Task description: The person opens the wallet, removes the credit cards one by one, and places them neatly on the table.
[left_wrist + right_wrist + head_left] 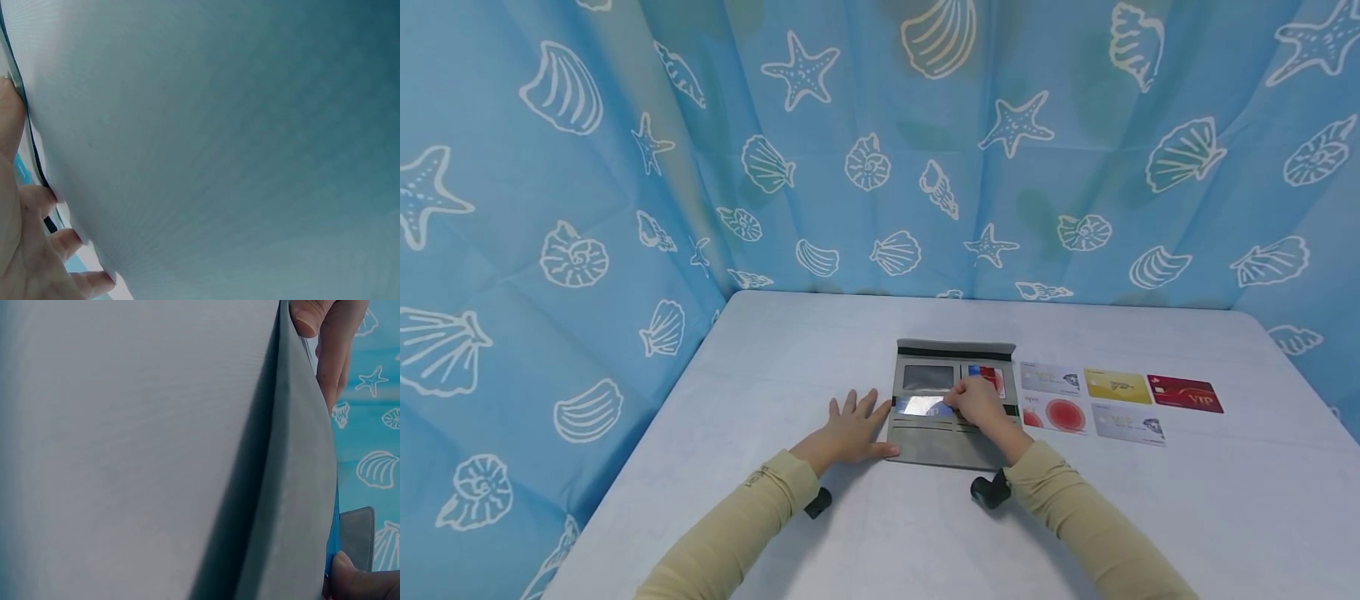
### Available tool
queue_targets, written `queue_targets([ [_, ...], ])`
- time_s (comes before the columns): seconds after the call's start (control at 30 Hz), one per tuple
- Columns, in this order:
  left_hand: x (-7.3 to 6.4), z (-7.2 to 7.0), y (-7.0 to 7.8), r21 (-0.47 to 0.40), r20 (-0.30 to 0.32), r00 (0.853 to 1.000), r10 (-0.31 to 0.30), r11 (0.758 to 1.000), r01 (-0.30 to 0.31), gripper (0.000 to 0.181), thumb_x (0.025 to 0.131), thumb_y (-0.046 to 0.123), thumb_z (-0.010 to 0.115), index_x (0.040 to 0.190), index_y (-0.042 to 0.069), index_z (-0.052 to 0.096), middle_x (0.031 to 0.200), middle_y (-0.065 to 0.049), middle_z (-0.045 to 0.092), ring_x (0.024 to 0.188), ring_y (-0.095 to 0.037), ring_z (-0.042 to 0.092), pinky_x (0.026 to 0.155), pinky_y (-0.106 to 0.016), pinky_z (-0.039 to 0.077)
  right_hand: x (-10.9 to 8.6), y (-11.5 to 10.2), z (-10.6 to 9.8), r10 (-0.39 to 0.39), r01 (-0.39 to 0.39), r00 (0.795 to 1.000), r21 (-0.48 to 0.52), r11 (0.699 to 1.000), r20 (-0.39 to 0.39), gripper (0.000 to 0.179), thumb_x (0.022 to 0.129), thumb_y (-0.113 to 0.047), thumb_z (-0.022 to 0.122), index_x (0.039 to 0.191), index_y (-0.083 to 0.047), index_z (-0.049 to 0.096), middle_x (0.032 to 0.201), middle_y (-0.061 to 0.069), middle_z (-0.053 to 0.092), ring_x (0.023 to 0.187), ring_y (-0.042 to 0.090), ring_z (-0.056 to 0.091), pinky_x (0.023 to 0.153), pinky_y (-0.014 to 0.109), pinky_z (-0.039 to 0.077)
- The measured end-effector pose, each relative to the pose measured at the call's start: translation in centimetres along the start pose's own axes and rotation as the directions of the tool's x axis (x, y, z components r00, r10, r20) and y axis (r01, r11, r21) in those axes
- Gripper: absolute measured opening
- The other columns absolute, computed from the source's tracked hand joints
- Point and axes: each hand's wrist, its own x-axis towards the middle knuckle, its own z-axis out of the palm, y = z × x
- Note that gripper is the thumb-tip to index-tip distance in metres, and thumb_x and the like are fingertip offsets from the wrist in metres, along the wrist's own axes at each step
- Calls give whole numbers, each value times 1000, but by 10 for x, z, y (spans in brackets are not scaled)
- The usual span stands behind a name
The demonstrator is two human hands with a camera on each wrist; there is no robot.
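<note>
A grey wallet [934, 447] lies unfolded on the table. My right hand [979, 405] pinches the right end of a shiny blue card [917, 406] lying across the left card slots. In the right wrist view, the right thumb [359, 580] is beside a strip of the blue card [334, 528]. My left hand [848, 433] lies with spread fingers along the wallet's left edge, its thumb at the lower left corner. The left wrist view shows the left hand [37, 256] at its border. Above the right hand, a red and blue card [987, 377] sits in the right pocket.
Right of the wallet lie a silver card [1049, 378], a gold card [1117, 386], a red VIP card [1185, 394], a white card with red circles [1063, 415] and another silver card [1129, 423]. A blue shell-patterned curtain [865, 208] hangs behind the white table [790, 350].
</note>
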Motion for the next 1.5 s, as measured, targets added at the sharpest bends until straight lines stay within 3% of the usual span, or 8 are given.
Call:
queue_targets([
  [0.27,1,1,1,0,3,1000,-8,1000,8,83,81,67,46,147,20,22,153,-10,13,138,-42,9,106,-60,10,5,1,2,68,-69,998,159,985,11,10,89,-7,58,84,1,62,71,10,58,55,15,54,47,23,46],
  [0.37,2,1,1,-5,0,1000,-12,1000,12,84,81,67,46,146,20,23,153,-10,13,138,-42,9,106,-60,10,6,3,2,55,-59,998,206,977,22,8,89,-6,57,84,0,58,69,9,56,54,15,53,47,23,46],
  [0.47,2,1,0,-6,-1,1000,-16,1000,16,84,81,67,46,146,20,23,153,-10,13,138,-42,9,106,-60,10,6,7,3,56,-66,997,231,971,49,7,87,-5,60,90,0,56,73,11,58,58,17,54,51,24,48],
  [0.63,2,1,0,-2,3,1000,-27,1000,27,84,81,67,46,147,21,23,153,-10,13,138,-41,8,107,-60,9,5,10,2,55,-76,994,257,964,89,25,81,1,65,104,2,55,87,13,60,69,17,55,61,25,51],
  [0.77,2,1,0,0,6,1000,-30,1000,30,84,81,67,46,147,21,23,153,-10,13,138,-41,8,107,-60,9,3,10,0,43,-70,994,288,955,100,28,81,3,64,108,4,54,91,14,59,74,18,56,64,26,52],
  [1.0,1,0,2,6,2,1000,-21,1000,21,84,81,67,45,147,20,22,153,-10,13,138,-42,9,107,-60,10,4,10,0,107,-136,989,352,926,102,26,84,1,62,109,1,56,92,15,61,69,16,57,61,23,51],
  [1.17,-1,-2,2,6,3,1000,-13,1000,13,83,82,67,45,147,20,22,153,-11,14,137,-42,9,106,-60,10,5,11,1,111,-137,990,374,917,91,25,85,0,61,109,2,56,92,16,63,65,14,57,58,22,50],
  [1.5,-1,-2,1,9,6,1000,-9,1000,9,82,82,66,46,147,20,23,153,-11,14,138,-42,10,106,-61,11,6,15,-8,129,-175,984,491,853,125,33,89,-2,55,121,3,49,96,18,61,60,9,56,54,22,51],
])
